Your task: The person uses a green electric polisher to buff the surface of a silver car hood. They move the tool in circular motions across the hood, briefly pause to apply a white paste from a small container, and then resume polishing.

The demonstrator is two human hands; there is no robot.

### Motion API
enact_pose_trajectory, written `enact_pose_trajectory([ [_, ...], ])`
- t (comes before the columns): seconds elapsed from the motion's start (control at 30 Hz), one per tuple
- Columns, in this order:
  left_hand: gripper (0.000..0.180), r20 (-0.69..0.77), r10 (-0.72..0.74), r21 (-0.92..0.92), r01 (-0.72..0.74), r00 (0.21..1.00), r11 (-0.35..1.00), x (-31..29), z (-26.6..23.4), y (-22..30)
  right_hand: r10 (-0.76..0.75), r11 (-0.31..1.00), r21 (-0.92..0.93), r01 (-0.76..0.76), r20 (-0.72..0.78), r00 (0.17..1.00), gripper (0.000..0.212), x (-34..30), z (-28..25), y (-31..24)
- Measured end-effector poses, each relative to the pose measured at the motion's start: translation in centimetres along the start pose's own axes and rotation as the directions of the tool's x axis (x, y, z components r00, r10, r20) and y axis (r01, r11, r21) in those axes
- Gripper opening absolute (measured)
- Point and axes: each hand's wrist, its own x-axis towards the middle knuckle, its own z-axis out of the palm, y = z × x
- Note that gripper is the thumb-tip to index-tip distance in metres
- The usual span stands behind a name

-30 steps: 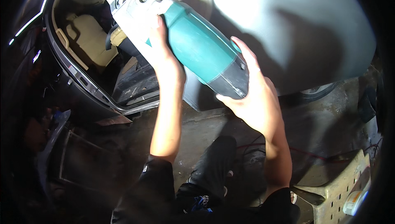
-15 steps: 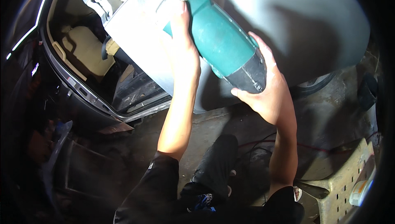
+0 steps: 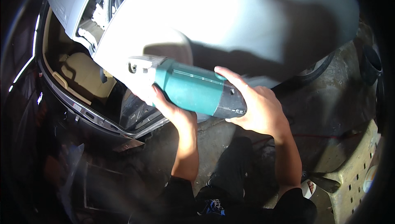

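A teal and black angle grinder (image 3: 193, 87) with a silver head lies between both my hands, slanting slightly down to the right. My left hand (image 3: 176, 112) wraps the front of it just behind the head; glare washes out some of the fingers. Around the black rear end, my right hand (image 3: 264, 110) is closed, thumb below and fingers above. Just beyond the tool is a smooth light-grey car panel (image 3: 222, 18), strongly lit, with dark shadows on it. A blurred round shape shows against the panel by the head; I cannot tell whether it is the disc or a shadow.
To the left, an open car doorway shows a beige seat (image 3: 88, 73) and a door sill (image 3: 92, 119). A pale plastic stool (image 3: 356, 178) with square holes stands at lower right. A red cable or hose (image 3: 304, 135) lies on the floor. A dark bucket-like container (image 3: 371, 65) is far right.
The grinder's head has swung down and to the left, so the tool lies flatter. Both hands stay on it. The view has shifted too, showing more of the panel's upper left.
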Motion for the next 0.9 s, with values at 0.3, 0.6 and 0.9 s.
enact_pose_trajectory([
  [0.3, 0.066, 0.300, 0.054, 0.155, -0.104, 0.952, 0.982, 4.4, 8.7, 2.3, 0.001, 0.987, 0.150, 0.052, -0.332, 0.943, 0.098, 0.2, -3.4, -1.6],
  [0.6, 0.064, 0.269, 0.029, -0.035, -0.020, 0.963, 0.999, 2.1, 7.8, 0.7, 0.151, 0.983, 0.127, -0.134, -0.134, 0.979, 0.098, -1.1, -6.0, -2.6],
  [0.9, 0.064, 0.186, 0.012, -0.050, -0.003, 0.982, 0.999, 1.3, 7.2, 1.7, 0.090, 0.988, 0.133, -0.078, -0.087, 0.992, 0.100, -1.6, -6.1, -2.6],
])
